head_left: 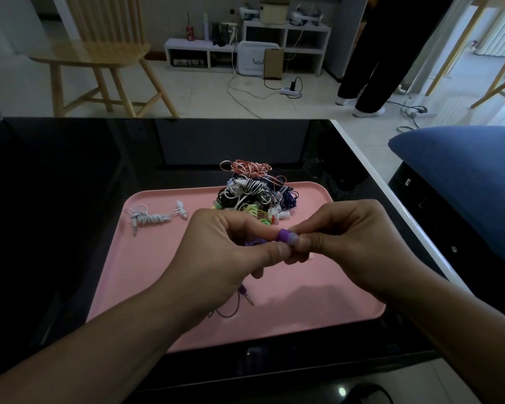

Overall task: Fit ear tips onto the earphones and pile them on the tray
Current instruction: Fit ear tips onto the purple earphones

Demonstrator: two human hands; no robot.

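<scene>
Your left hand point(231, 246) and right hand point(341, 237) meet above the pink tray point(164, 272), fingertips touching. Left thumb & fingers are curled round a purple earphone point(283, 236), w/ its bud end poking out toward your right hand; right thumb & forefinger pinch the pale ear tip point(299, 240) right at that bud. Can't tell if the tip is fully seated. The purple cable point(231, 309) hangs below your left hand, plug end lying on the tray. At the tray's far edge sits a mixed pile of earphones point(251, 196), white, black, green, orange, partly spilling onto the black tabletop point(56, 199). A white bundled pair point(155, 218) lies alone on the tray's far left, well apart from the pile.
</scene>
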